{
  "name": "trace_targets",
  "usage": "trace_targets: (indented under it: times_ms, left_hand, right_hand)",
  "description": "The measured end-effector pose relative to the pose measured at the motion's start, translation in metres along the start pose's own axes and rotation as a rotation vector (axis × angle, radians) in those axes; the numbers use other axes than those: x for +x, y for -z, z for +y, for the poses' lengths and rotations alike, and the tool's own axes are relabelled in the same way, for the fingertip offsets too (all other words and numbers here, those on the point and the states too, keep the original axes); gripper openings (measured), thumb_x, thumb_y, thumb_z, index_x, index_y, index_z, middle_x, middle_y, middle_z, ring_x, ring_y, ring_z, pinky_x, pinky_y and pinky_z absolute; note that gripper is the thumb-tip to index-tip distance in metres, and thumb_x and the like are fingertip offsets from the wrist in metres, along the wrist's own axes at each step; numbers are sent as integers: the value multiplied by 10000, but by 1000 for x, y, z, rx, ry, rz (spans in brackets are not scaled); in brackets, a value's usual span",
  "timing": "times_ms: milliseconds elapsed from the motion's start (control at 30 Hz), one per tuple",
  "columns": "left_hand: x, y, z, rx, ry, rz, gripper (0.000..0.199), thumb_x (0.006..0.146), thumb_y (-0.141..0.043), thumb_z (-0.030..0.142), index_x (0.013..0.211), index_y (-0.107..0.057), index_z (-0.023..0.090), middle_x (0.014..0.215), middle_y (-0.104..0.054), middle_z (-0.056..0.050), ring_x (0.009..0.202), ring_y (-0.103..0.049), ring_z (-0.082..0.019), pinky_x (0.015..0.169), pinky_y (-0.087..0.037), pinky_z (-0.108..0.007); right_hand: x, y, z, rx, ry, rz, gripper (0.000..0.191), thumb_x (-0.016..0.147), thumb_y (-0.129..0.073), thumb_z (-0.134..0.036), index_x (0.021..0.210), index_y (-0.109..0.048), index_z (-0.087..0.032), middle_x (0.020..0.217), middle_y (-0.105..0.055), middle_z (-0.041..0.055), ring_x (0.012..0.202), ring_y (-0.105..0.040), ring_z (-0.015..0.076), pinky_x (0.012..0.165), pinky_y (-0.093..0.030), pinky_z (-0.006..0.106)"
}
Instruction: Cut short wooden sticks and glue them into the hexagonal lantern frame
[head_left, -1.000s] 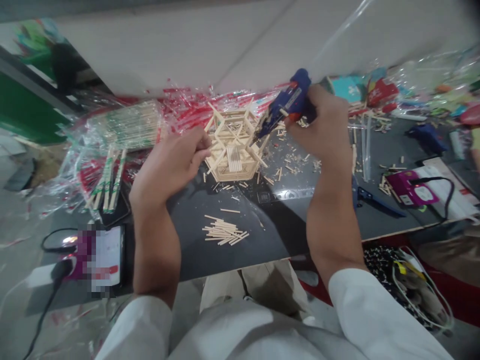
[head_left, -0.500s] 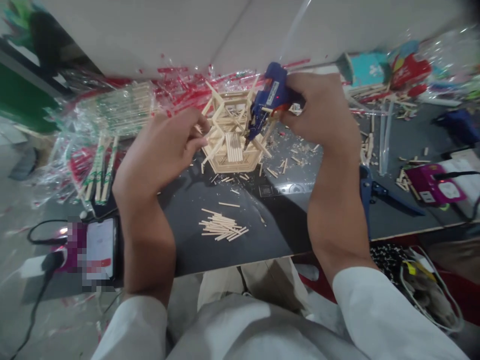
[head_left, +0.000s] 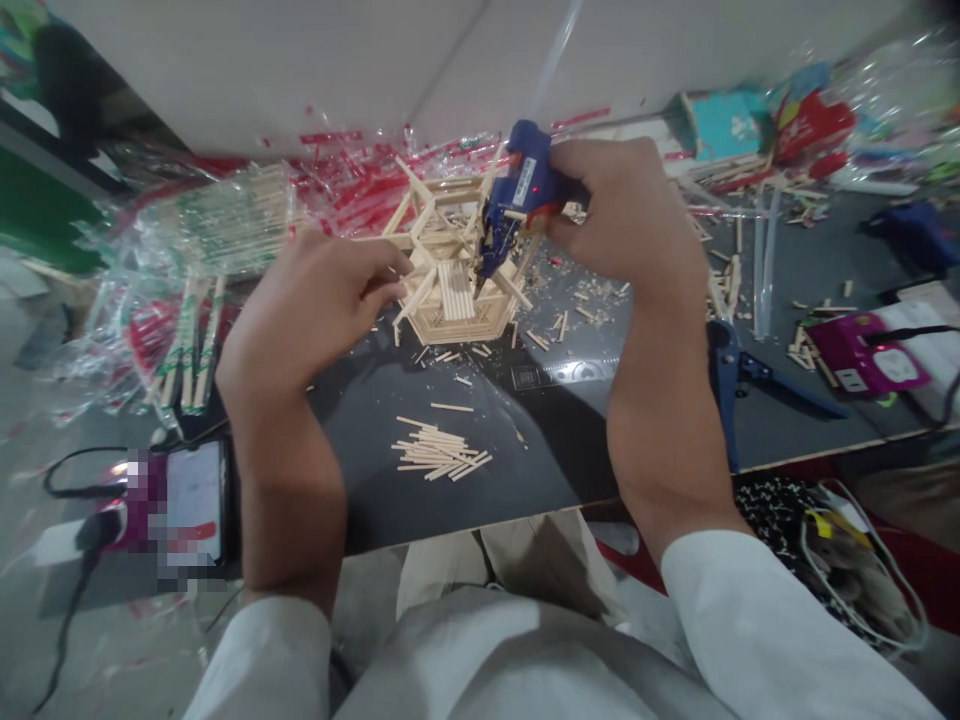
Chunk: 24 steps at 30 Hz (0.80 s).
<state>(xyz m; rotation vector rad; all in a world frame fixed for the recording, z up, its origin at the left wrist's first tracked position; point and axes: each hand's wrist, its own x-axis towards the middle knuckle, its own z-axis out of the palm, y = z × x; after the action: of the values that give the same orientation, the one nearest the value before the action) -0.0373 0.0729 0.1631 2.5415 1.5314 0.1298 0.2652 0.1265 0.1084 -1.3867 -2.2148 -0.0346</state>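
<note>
A hexagonal frame of thin wooden sticks [head_left: 457,318] stands near the back of the dark table. A small panel of sticks laid side by side [head_left: 456,290] leans at its front. My right hand [head_left: 626,215] is wrapped round a blue glue gun [head_left: 525,185], whose nozzle points down beside the panel's right edge. At the frame's left side is my left hand [head_left: 330,290], fingers bent and their tips against the sticks; the thumb lies near the frame. Several short sticks [head_left: 439,448] lie in a loose pile in front.
Plastic-wrapped stick bundles [head_left: 232,220] lie at the left, with a phone [head_left: 196,500] nearer me. Blue pliers [head_left: 727,380] and a purple power socket [head_left: 862,355] are at the right. A ruler [head_left: 562,373] and stick scraps lie about the frame.
The view has shifted slightly, so most things sit a little further left. The glue gun's nozzle remains beside the panel, and my left hand stays at the frame's left side.
</note>
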Motion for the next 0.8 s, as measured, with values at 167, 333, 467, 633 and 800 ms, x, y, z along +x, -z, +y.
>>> trace_targets:
  times_ms: [167, 333, 467, 633, 800]
  left_hand:
    - [1, -2, 0, -17, -8, -3, 312, 1010, -507, 349, 1112, -785, 250, 1110, -848, -79, 899, -714, -260, 978, -466, -382]
    - [2, -4, -1, -16, -18, 4, 284, 1009, -531, 336, 1093, -786, 242, 1066, -847, -69, 873, -714, -246, 938, -463, -370]
    - [2, -4, -1, 6, 4, 7, 280, 1007, -572, 303, 1132, -807, 215, 1021, -839, -80, 877, -727, -257, 910, -472, -378]
    - [4, -4, 0, -7, 3, 15, 262, 991, -603, 261, 1127, -819, 202, 1058, -850, -81, 913, -736, -279, 903, -476, -401]
    - [4, -5, 0, 2, 16, 6, 261, 1004, -574, 293, 1113, -807, 253, 1086, -854, -65, 946, -751, -285, 941, -498, -403]
  right_hand:
    - [1, -2, 4, 24, -1, -9, 236, 779, -688, -191, 853, -491, -297, 919, -750, 45, 818, -657, 267, 737, -479, 399]
    - [0, 0, 2, 43, -27, -29, 265, 796, -706, -166, 852, -478, -289, 925, -739, 44, 824, -666, 264, 751, -473, 397]
    - [0, 1, -1, 48, -31, -44, 288, 812, -725, -139, 852, -477, -280, 914, -732, 41, 842, -682, 268, 768, -475, 399]
    - [0, 0, 0, 53, -33, -47, 309, 797, -732, -96, 872, -490, -275, 930, -737, 38, 851, -692, 266, 767, -474, 393]
    - [1, 1, 1, 52, -22, -55, 290, 805, -724, -131, 868, -487, -286, 914, -737, 39, 836, -682, 269, 742, -469, 397]
